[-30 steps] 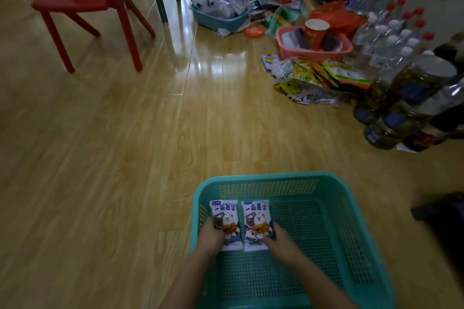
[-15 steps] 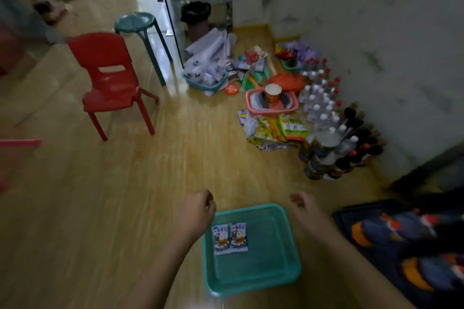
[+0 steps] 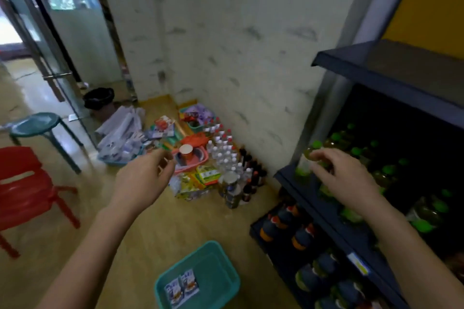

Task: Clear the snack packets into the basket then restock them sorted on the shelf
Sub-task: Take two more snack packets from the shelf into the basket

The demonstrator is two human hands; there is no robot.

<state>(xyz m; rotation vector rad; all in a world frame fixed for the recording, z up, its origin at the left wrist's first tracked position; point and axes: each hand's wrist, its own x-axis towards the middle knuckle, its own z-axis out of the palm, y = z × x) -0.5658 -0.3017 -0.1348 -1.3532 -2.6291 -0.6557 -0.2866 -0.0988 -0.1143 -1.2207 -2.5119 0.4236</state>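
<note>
A teal basket (image 3: 227,262) stands on the wooden floor below me. Two white-and-blue snack packets (image 3: 181,288) lie side by side in its left half. My left hand (image 3: 144,179) hangs in the air over the floor, fingers loosely curled, holding nothing. My right hand (image 3: 345,177) reaches toward the dark blue shelf (image 3: 381,68) on the right. Its fingertips are at the green-capped bottles (image 3: 351,153) on the middle level; blur hides whether they touch. More snack packets (image 3: 194,182), yellow and green, lie in a heap on the floor by the wall.
Clear bottles (image 3: 223,150) and dark bottles (image 3: 251,173) stand along the wall beside a pink basket (image 3: 200,162). At left are a red chair (image 3: 23,183), a green stool (image 3: 37,124), a black bin (image 3: 99,98) and a glass door. Dark bottles fill the shelf's lower levels (image 3: 288,223).
I have stood up: both hands let go of the two packets in the basket and rose. The view swung right, and the shelf came into sight.
</note>
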